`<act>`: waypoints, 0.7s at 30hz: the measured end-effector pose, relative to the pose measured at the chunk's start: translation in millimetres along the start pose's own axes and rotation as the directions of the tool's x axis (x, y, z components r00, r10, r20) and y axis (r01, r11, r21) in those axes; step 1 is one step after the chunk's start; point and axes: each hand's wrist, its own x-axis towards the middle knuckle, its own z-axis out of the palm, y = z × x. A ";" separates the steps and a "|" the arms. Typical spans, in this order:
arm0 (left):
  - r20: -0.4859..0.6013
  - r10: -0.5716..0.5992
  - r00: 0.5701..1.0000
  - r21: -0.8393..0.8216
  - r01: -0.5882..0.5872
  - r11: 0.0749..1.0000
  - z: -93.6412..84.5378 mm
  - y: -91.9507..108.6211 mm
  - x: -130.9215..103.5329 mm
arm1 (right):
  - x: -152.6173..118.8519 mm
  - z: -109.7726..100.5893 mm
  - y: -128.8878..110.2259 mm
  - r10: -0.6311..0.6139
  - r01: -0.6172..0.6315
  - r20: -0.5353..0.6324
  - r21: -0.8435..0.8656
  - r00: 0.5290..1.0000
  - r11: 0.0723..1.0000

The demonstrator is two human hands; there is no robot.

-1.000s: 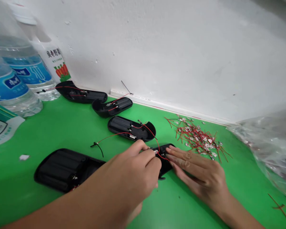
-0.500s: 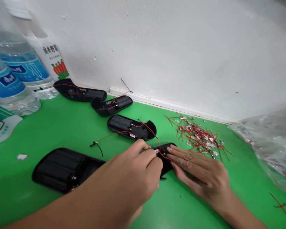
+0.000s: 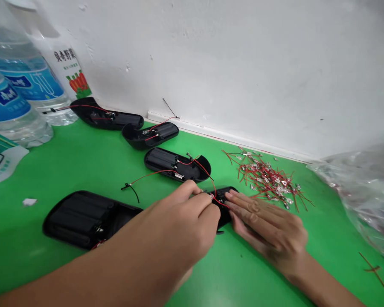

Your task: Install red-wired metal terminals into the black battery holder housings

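A black plastic shell (image 3: 223, 197) lies on the green table (image 3: 83, 170), mostly hidden under my hands. My left hand (image 3: 182, 230) pinches the end of a thin red wire (image 3: 215, 197) with a small metal contact over the shell. My right hand (image 3: 269, 230) lies flat, fingers together, pressing on the shell's right side. Behind them lies another black shell (image 3: 177, 164) with red wires. A larger black shell (image 3: 83, 218) rests to the left by my forearm.
Two more black shells (image 3: 150, 134) (image 3: 104, 117) lie by the white wall. A pile of red wires with metal contacts (image 3: 269, 179) sits at the right. Water bottles (image 3: 16, 98) stand at the far left; a clear plastic bag (image 3: 368, 196) lies at the right edge.
The view has tilted a little, so everything sits slightly higher in the picture. Both hands stay on the shell, with the left fingers still pinching the wire.
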 end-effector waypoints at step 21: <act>0.104 0.023 0.994 0.062 -0.029 0.998 3.9 -1.0 -1.8 | 15.7 -6.8 -0.9 0.336 -0.375 0.170 0.343 0.926 0.861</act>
